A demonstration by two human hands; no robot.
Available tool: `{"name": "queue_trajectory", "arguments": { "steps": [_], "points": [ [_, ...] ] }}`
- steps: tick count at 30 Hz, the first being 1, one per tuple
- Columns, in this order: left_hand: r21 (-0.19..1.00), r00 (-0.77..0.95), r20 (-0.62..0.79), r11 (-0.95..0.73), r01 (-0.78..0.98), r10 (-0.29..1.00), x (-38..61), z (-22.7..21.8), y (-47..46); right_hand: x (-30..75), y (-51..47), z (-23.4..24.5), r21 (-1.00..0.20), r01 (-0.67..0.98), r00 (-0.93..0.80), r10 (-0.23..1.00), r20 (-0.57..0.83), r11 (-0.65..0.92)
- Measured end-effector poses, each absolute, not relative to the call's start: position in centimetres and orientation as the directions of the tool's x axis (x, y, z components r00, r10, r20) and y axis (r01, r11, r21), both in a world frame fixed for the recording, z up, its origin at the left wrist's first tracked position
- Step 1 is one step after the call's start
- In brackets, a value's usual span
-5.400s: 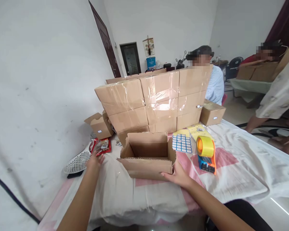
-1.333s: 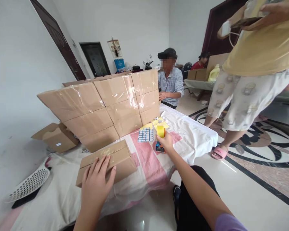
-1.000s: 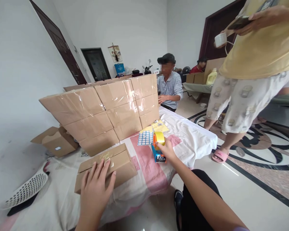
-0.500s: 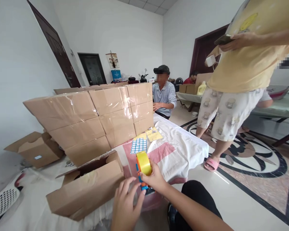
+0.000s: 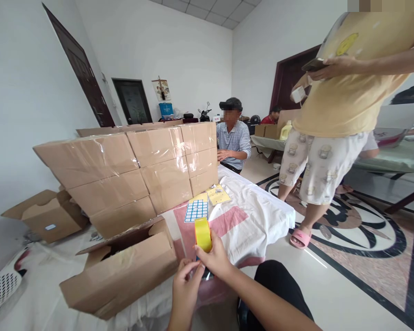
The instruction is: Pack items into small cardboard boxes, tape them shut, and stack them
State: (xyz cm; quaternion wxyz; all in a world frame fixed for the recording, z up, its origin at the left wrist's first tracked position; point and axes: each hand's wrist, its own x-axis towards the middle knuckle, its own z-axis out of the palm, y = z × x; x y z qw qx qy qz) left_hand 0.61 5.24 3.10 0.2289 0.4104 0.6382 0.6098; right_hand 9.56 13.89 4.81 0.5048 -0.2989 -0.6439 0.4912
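My right hand [image 5: 216, 258] is wrapped round a tape dispenser [image 5: 203, 235] that carries a yellow roll of packing tape. Close against its lower end, my left hand [image 5: 189, 281] has its thumb and fingertips pinched together; whatever lies between them is too small to make out. Left of my hands an open cardboard box [image 5: 124, 271] lies on the cloth, its flaps spread. Beyond the dispenser is a sheet of blue-bordered labels [image 5: 196, 210], beside a yellow patterned card [image 5: 219, 195] with small bits on it.
Taped cardboard boxes [image 5: 165, 165] form a stacked wall across the table. Another open box [image 5: 51, 218] stands at the left, near a white perforated basket [image 5: 3, 287]. A seated person [image 5: 234, 138] is behind the stack; a standing person [image 5: 345, 101] holds a phone at the right.
My left hand has gone from spread fingers to a pinch at the dispenser's lower end. The dispenser has turned in my right hand, so the tape's yellow face points more towards me.
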Motion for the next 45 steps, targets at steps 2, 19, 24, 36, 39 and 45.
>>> {"name": "queue_trajectory", "arguments": {
  "steps": [2, 19, 24, 36, 39, 45],
  "points": [
    [0.981, -0.532, 0.14, -0.043, 0.191, 0.835, 0.7, 3.1, 5.3, 9.4, 14.1, 4.6, -0.947, -0.127, -0.285, 0.903, 0.321, 0.297],
    [0.973, -0.409, -0.204, 0.139, -0.185, 0.889, 1.1, 4.5, 5.3, 8.7, 15.0, 3.3, -0.964, -0.207, -0.311, 0.922, 0.229, 0.169],
    [0.976, -0.419, -0.2, 0.145, -0.161, 0.886, 1.4, 4.6, 5.1, 9.2, 15.5, 4.4, -0.972, -0.21, -0.333, 0.926, 0.175, 0.108],
    [0.987, -0.448, -0.162, 0.147, -0.069, 0.879, 1.6, 2.9, 4.9, 9.2, 15.2, 4.9, -0.957, -0.291, -0.449, 0.88, 0.156, 0.022],
    [0.993, -0.435, -0.117, 0.092, -0.08, 0.893, 1.6, 2.4, 5.0, 9.1, 15.4, 4.9, -0.958, -0.284, -0.42, 0.893, 0.16, 0.039],
    [0.995, -0.448, -0.089, 0.062, -0.074, 0.89, 1.8, 1.8, 5.2, 8.4, 15.9, 4.2, -0.96, -0.262, -0.357, 0.915, 0.191, 0.098]
  ]
}}
